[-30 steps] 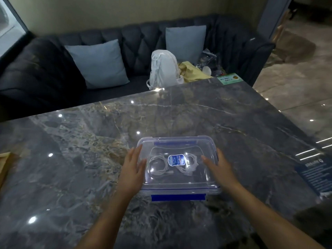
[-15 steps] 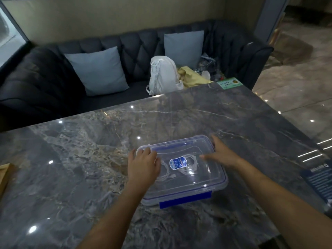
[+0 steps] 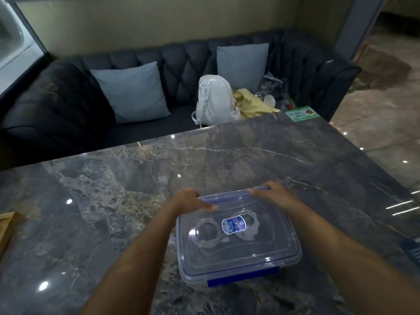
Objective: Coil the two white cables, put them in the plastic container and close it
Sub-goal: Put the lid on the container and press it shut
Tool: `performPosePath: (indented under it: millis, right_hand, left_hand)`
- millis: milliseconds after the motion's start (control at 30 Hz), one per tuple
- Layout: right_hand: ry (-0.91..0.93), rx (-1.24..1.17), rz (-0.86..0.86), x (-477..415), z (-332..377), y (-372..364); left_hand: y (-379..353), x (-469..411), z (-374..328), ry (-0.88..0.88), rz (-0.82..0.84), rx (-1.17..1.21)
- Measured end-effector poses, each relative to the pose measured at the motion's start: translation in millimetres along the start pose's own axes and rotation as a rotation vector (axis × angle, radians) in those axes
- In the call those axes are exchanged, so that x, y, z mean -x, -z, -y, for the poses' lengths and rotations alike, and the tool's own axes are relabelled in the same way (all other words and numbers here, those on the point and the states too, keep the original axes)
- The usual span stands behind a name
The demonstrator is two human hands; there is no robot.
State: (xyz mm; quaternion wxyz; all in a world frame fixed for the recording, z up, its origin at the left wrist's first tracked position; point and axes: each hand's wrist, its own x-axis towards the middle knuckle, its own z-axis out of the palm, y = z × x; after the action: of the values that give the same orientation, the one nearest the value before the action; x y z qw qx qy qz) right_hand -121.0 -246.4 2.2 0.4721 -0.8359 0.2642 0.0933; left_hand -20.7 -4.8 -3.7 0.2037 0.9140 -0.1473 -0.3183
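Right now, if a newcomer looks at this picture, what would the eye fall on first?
First, the clear plastic container with blue clips, near the front of the grey marble table, its lid on over two coiled white cables. The left hand and the right hand grip its far edge. Behind the table, a white backpack stands out on the dark sofa.

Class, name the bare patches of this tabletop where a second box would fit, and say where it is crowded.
Widest: the table left of the plastic container, up to the wooden piece at the left edge. Also the far half, beyond the container to the green card at the corner. Crowded: the container's far edge, gripped by the left hand and right hand.
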Motion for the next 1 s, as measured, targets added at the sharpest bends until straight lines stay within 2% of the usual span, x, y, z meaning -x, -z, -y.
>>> performPosePath:
  millis: [200,300,367,467,567,633,700,767,800,867,933,1000]
  right_hand:
    - [0.027,-0.056,0.129,-12,1,9]
    - [0.027,0.008,0.229,-17,7,16]
    - [0.036,0.046,0.313,-22,15,20]
    - [0.089,0.092,0.427,-26,26,19]
    - [0.168,0.185,0.438,-28,32,17]
    - [0.211,0.228,0.441,-29,33,15]
    - [0.246,0.253,0.439,-27,31,13]
    - [0.275,0.231,0.406,-26,27,11]
    - [0.287,0.210,0.388,-26,26,10]
    - [0.308,0.196,0.359,-24,24,7]
    - [0.333,0.236,0.333,-24,22,5]
    - [0.362,0.298,0.317,-23,21,3]
  left_hand:
    - [18,-9,9,0.048,0.197,0.138]
    - [10,-6,17,0.046,0.138,0.329]
    - [5,-3,18,-0.020,0.124,0.448]
    - [5,1,17,-0.150,0.123,0.421]
    - [4,9,12,-0.204,0.074,0.375]
    - [3,17,5,-0.198,-0.038,0.248]
    - [-7,33,-6,-0.274,-0.304,-0.059]
    - [-28,55,-23,-0.539,-0.539,-0.303]
    - [-40,67,-32,-0.702,-0.580,-0.347]
    - [-67,87,-42,-0.928,-0.543,-0.456]
    - [-89,98,-46,-0.972,-0.468,-0.575]
    - [-105,103,-46,-0.943,-0.452,-0.672]
